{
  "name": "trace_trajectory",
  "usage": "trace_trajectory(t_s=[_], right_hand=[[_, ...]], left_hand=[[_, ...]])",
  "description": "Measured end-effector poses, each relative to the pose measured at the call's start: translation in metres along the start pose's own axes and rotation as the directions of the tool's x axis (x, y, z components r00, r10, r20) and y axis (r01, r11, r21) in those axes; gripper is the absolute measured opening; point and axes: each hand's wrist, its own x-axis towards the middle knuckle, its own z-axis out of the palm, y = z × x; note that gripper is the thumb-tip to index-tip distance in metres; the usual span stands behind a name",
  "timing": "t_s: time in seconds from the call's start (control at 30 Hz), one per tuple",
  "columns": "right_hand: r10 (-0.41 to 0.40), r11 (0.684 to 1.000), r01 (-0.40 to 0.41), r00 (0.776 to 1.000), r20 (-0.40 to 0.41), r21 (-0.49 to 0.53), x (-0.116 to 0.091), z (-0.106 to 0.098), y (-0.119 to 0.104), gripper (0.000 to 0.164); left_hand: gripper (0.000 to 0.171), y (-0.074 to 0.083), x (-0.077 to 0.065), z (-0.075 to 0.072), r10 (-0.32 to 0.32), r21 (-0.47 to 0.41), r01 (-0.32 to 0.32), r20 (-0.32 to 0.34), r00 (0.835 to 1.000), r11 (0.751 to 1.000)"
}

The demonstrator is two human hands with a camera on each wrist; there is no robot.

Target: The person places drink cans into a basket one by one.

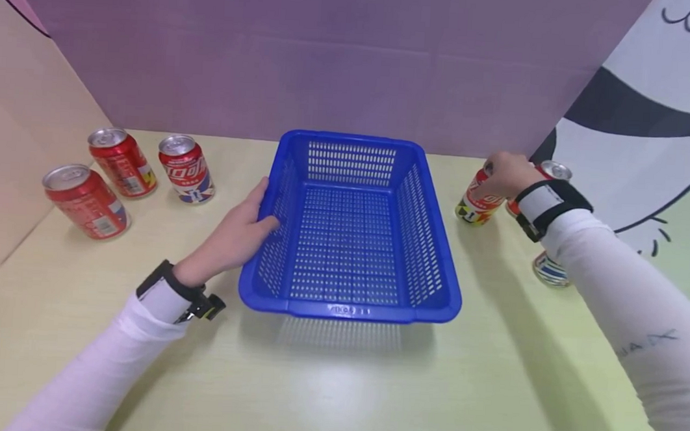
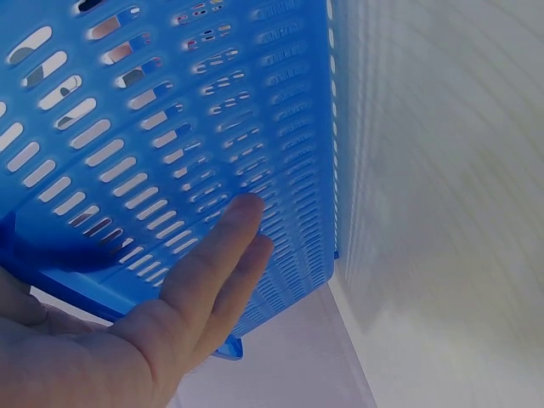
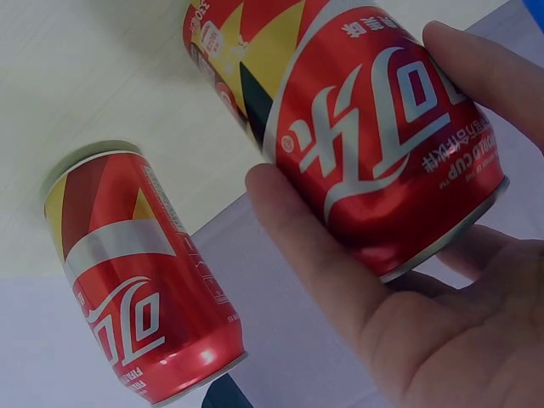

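Note:
My left hand [image 1: 234, 234] holds the left rim of a blue plastic basket [image 1: 348, 311], thumb over the edge and fingers along the outer slotted wall. In the left wrist view two fingers [image 2: 212, 280] lie nearly straight against that wall [image 2: 119, 85]. At the right, my right hand [image 1: 508, 173] grips a red drink can [image 1: 476, 199] from above. The right wrist view shows finger and thumb on opposite sides of this can [image 3: 374, 127], with a second red can [image 3: 149, 272] standing beside it.
On the left stand three red cans: one at the front [image 1: 88, 202], one behind it [image 1: 124, 165], and one nearer the basket [image 1: 186, 170]. Beyond my right wrist is another can [image 1: 555, 169]; a further can [image 1: 549, 270] is partly hidden by my forearm. A purple wall [image 1: 352, 86] borders the table.

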Motion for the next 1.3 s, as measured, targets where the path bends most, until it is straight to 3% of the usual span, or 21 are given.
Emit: trace_trajectory(t_s=[0.5,0.77,1.0,1.3], right_hand=[[-0.009,0.999,0.009,1.000,-0.013,0.039,0.001,0.002,0.007,0.066],[-0.056,0.998,0.057,0.995,-0.081,0.014,0.000,0.001,0.014,0.063],[-0.079,0.993,0.090,0.988,-0.132,0.078,-0.008,-0.018,0.012,0.065],[-0.103,0.995,0.102,0.980,-0.168,-0.010,-0.026,-0.054,-0.010,0.069]], left_hand=[[0.075,-0.002,0.003,0.002,0.009,-0.009,-0.009,0.013,1.000,1.000],[0.075,0.000,0.002,0.002,0.016,-0.003,-0.016,0.017,1.000,1.000],[0.074,0.000,0.000,0.000,0.011,0.000,-0.011,0.023,1.000,1.000],[0.074,-0.001,-0.002,-0.002,0.002,-0.023,-0.001,0.032,0.999,1.000]])
